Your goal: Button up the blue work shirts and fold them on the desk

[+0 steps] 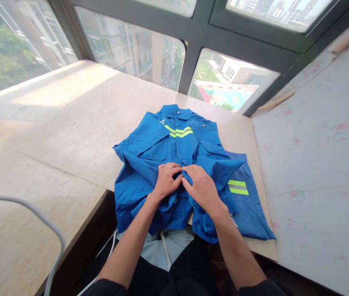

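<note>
blue jacket point(158, 154) lies on counter point(69, 111), collar toward window point(137, 51), hem over near edge. head view: left hand point(168, 181) and right hand point(201, 187) meet at jacket front, fingertips pinching gathered cloth; exact grip hidden by fingers. step in hand looks like working front edges together; next move probably calls for steady two-handed pinch. bunched cloth crowds hands. folded blue garment point(250, 209) lies partly under jacket, at right; grey cable point(61, 242) well apart, at left.
</note>
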`<action>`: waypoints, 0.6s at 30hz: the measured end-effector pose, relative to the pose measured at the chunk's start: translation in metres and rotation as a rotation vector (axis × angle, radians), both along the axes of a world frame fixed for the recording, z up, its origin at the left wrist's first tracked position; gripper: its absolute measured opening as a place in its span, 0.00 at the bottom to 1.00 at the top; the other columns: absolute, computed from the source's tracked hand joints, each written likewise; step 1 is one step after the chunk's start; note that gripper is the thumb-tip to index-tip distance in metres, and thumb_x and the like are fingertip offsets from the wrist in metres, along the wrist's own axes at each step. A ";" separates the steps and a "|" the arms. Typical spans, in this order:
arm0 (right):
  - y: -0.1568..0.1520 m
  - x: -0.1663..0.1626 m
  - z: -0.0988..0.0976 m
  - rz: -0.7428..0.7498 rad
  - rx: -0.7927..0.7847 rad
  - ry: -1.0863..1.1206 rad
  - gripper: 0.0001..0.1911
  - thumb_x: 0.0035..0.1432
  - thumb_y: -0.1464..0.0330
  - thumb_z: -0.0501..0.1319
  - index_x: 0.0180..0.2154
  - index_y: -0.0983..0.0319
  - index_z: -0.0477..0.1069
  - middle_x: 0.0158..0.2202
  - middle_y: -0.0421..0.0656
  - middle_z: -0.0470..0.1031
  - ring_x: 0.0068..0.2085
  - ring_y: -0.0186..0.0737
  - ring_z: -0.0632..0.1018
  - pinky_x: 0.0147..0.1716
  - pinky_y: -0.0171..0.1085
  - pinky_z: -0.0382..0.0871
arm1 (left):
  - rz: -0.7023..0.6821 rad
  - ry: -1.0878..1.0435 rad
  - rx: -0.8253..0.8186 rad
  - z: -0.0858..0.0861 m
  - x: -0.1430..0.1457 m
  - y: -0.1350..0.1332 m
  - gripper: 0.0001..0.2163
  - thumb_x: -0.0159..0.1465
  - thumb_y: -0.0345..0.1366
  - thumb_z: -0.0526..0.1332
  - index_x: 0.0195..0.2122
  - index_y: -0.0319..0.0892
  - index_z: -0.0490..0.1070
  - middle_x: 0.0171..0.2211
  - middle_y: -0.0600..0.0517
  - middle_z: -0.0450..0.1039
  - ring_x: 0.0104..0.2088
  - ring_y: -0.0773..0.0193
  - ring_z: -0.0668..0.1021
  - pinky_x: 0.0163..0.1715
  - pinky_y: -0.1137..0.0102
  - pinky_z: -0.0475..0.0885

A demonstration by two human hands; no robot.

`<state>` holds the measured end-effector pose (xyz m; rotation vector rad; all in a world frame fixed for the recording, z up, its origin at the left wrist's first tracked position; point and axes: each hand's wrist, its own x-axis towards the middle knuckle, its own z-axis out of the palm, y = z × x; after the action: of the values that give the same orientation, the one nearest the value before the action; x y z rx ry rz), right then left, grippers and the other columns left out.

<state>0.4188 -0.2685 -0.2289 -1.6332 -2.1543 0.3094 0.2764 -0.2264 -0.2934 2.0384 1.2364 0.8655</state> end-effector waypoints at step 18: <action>0.014 0.031 -0.036 -0.079 -0.092 0.455 0.11 0.58 0.66 0.59 0.36 0.58 0.81 0.37 0.43 0.82 0.40 0.43 0.81 0.44 0.40 0.73 | -0.037 0.026 0.020 0.004 -0.001 -0.001 0.06 0.66 0.34 0.57 0.38 0.45 0.74 0.43 0.53 0.77 0.47 0.61 0.74 0.49 0.60 0.57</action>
<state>0.4497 -0.2541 -0.2644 -1.5135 -1.7515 0.6907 0.2756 -0.2271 -0.2898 2.0880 1.2042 0.8401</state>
